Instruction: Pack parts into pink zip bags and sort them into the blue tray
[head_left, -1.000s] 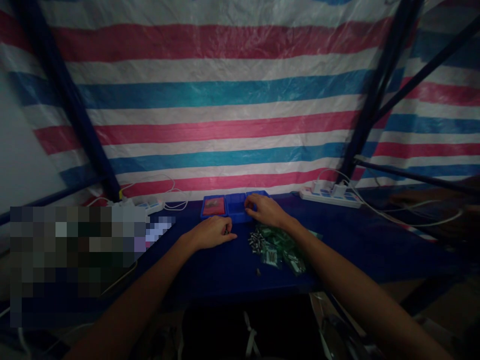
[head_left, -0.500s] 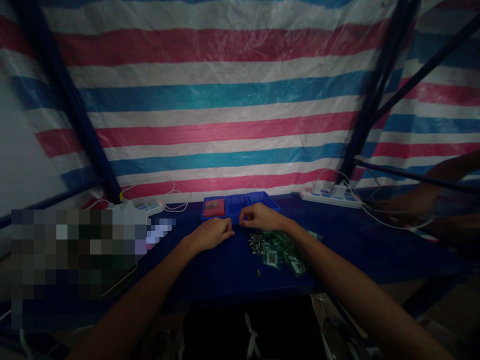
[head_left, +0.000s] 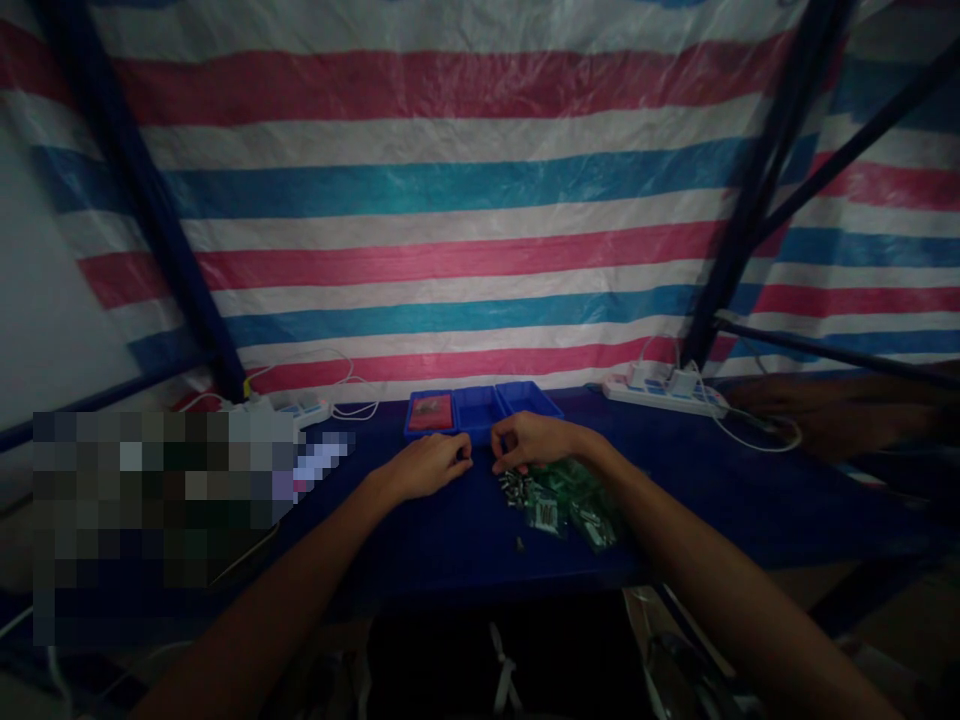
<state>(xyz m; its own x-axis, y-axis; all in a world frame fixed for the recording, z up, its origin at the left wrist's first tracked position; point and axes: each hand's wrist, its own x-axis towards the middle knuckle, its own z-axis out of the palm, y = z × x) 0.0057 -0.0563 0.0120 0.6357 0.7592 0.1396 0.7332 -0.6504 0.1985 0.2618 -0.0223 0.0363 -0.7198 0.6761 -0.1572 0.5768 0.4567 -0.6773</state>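
Note:
My left hand [head_left: 429, 466] rests over the blue table in front of the trays. Its fingers are curled with thumb and forefinger together, and whatever is between them is too small to make out. My right hand [head_left: 531, 440] reaches down to the far edge of a pile of small metal screws [head_left: 516, 490]. Its thumb and fingertips are bent into a pinch; what they hold is hidden. Clear greenish plastic bags [head_left: 594, 522] with small parts lie right of the pile, partly under my right forearm. One loose small metal piece [head_left: 519, 544] lies nearer the table's front.
Behind my hands stand blue trays: a left one [head_left: 408, 432] with a pink-red packet, a middle one [head_left: 477, 404] and a right one [head_left: 534, 398]. Power strips [head_left: 664, 394] with white cables lie at both sides. Another person's blurred hands [head_left: 862, 415] are at far right.
My right hand has moved from beside the trays down and slightly right, onto the screw pile. The left hand has barely moved. The other person's hands at far right have shifted.

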